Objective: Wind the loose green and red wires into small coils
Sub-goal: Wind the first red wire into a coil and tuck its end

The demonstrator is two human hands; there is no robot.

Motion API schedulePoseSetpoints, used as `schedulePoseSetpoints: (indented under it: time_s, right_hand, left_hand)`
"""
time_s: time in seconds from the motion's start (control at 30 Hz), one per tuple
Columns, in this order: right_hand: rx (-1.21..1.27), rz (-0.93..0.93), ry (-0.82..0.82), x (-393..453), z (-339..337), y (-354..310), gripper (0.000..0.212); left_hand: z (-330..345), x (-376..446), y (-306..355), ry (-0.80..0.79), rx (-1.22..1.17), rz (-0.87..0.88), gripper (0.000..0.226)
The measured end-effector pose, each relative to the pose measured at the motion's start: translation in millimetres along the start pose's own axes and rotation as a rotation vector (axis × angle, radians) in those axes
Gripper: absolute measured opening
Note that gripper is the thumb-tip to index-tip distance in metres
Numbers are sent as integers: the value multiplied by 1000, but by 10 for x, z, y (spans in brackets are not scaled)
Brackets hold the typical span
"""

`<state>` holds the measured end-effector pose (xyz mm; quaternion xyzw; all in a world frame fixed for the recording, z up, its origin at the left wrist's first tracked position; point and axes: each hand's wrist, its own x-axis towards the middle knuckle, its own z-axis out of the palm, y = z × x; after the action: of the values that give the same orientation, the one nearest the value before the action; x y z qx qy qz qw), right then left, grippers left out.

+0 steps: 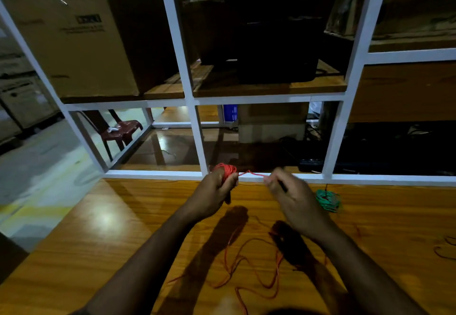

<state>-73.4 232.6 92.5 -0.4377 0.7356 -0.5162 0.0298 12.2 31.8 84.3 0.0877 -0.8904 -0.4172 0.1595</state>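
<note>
- Most of the lower view is filled by a wooden bench [103, 235]; its far edge is met by a white metal frame [197, 139] of upright and cross bars, and its left edge falls away to a pale floor [37, 179].
- Behind the frame, a large cardboard box [74, 35] is seen on a shelf at upper left, and a dark bulky object beside it cannot be made out.
- Lower down, a dark red plastic chair [123, 130] is seen through the frame on the floor.
- Open bench surface is left at the near left and at the far right.
- A red wire coil [225, 170] is gripped by the left hand [212, 191], fingers curled round it, just in front of the frame's bottom bar.
- The red wire's strand [251, 173] is pinched by the right hand [293, 198] and stretched between the two hands.
- Loose red wire [246, 265] is spread in loops on the bench between the forearms.
- A green wire coil [329, 200] lies on the bench just beside the right hand, near the frame.
</note>
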Motion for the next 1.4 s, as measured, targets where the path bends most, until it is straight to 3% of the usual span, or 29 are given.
schedulePoseSetpoints:
  time_s: [0.07,0.13,0.3,0.37,0.47,0.53,0.6,0.73,0.87,0.97,1.03,1.13,1.27,1.33,1.4]
  right_hand:
    - [1,57,214,70,-49,58,32]
    - [-23,118,343,143,-94,143,30]
    - [-180,151,311,187,-32,326,34]
    - [-187,170,268,154,38,291,33]
    - [-177,173,77,62,201,167,34]
    - [-184,107,-46,5,291,80,35]
    - [-208,74,-117,-31,322,28,33]
    - [-233,93,-212,-85,305,-100,26]
    - [-314,-33,5,-9,171,-185,18]
    - [-359,-97,136,123,41,-128,15]
    - [-332,-106,162,205,-34,-76,14]
    - [-292,-141,168,305,-130,-22,31]
    - [-138,-81,37,305,-103,69,49]
    - [-122,-8,-44,251,-55,160,45]
    - [-139,26,-133,181,-6,175,38]
  left_hand:
    - [25,-57,78,-101,-124,-55,31]
    - [52,-106,209,-200,-410,-110,34]
    - [24,-111,429,-453,-1358,-209,33]
    - [-15,-77,452,-410,-1545,-191,35]
    - [-71,-1,490,-171,-1638,-135,28]
    - [-71,22,515,-15,-1537,-126,23]
    - [-48,23,508,70,-1280,-134,28]
    - [-29,-4,275,114,-345,-89,43]
    - [39,-83,142,-9,46,-63,34]
    - [102,-167,279,-74,48,29,44]
    - [77,-180,402,-141,-59,45,50]
    - [29,-200,524,-225,-380,-13,46]
    - [-155,-217,683,-281,-1131,-70,38]
    - [-307,-180,767,-249,-1477,-14,40]
    - [-437,-88,767,-81,-1670,50,40]
